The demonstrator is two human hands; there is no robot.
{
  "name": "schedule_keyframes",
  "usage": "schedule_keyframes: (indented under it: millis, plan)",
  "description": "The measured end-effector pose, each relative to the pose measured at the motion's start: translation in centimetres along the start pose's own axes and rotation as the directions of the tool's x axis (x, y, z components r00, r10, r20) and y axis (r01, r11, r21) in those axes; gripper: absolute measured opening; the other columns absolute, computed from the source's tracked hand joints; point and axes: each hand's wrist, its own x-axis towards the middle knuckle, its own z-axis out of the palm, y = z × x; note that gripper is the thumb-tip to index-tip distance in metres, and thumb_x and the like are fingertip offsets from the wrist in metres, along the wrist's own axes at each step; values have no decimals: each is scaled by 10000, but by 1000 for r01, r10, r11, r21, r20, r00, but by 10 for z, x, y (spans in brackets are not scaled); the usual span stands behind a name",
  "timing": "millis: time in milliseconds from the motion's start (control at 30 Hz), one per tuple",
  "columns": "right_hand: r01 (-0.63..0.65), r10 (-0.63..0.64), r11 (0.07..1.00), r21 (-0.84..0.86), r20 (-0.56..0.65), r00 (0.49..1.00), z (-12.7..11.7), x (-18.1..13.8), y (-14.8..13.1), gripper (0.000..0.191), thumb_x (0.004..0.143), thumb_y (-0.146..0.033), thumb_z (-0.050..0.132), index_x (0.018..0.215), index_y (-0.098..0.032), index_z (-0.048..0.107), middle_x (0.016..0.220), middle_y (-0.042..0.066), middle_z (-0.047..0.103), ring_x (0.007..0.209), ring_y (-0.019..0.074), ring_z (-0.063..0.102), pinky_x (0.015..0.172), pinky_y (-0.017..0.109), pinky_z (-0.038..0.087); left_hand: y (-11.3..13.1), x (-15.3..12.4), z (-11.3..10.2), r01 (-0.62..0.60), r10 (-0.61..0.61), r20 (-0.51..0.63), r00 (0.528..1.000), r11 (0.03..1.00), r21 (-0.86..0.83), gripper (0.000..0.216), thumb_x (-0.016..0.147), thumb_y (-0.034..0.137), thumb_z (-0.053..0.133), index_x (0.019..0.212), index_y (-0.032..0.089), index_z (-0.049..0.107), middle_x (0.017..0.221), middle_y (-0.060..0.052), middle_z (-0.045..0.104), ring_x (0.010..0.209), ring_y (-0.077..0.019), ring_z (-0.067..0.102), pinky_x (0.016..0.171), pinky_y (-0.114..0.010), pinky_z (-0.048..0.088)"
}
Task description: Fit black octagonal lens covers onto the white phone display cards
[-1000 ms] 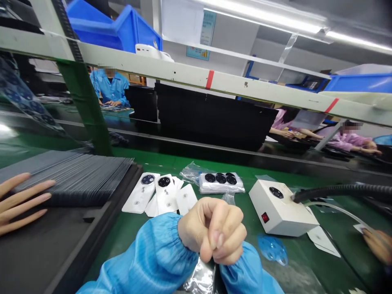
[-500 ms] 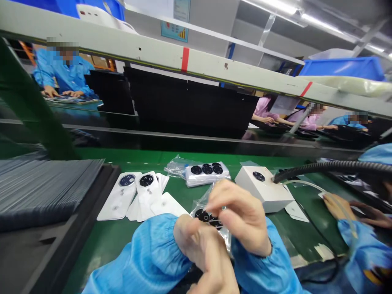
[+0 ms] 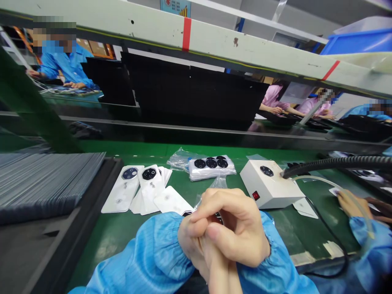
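My left hand (image 3: pixel 211 257) is bent at the wrist, its fingers stretched toward the bottom edge of the view. My right hand (image 3: pixel 241 228) is curled over it, fingers and thumb closed around the base of the left hand. No object shows between them. Just beyond, mostly hidden by the hands, lies a clear plastic bag (image 3: pixel 219 182) with black round pieces. Left of the hands are white phone-back-shaped panels (image 3: pixel 121 194), several overlapping, some with dark round camera areas. Behind the hands sits a plastic-wrapped stack (image 3: pixel 204 174) topped with black round camera pieces.
A white box (image 3: pixel 263 190) with a red switch and a black ribbed hose (image 3: pixel 337 165) stands to the right. At left, a dark tray (image 3: pixel 101 183) holds many grey sheets (image 3: pixel 55 183). A co-worker's hand (image 3: pixel 352 203) is at far right. A beam (image 3: pixel 153 24) crosses above.
My right hand has come down onto my left hand and closed around it; before, they were apart. The view has shifted downward a little.
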Motion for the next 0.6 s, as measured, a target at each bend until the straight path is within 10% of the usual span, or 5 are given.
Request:
schedule_keyframes:
  millis: [600]
  plan:
    - [146, -153, 987, -71, -111, 982, 3, 3, 5, 151, 669, -68, 576, 761, -186, 600, 660, -20, 645, 556, 87, 538, 509, 195, 452, 6, -2, -7, 262, -396, -268, 878, 867, -425, 209, 539, 211, 703, 407, 236, 543, 525, 58, 81, 548, -135, -32, 390, -269, 201]
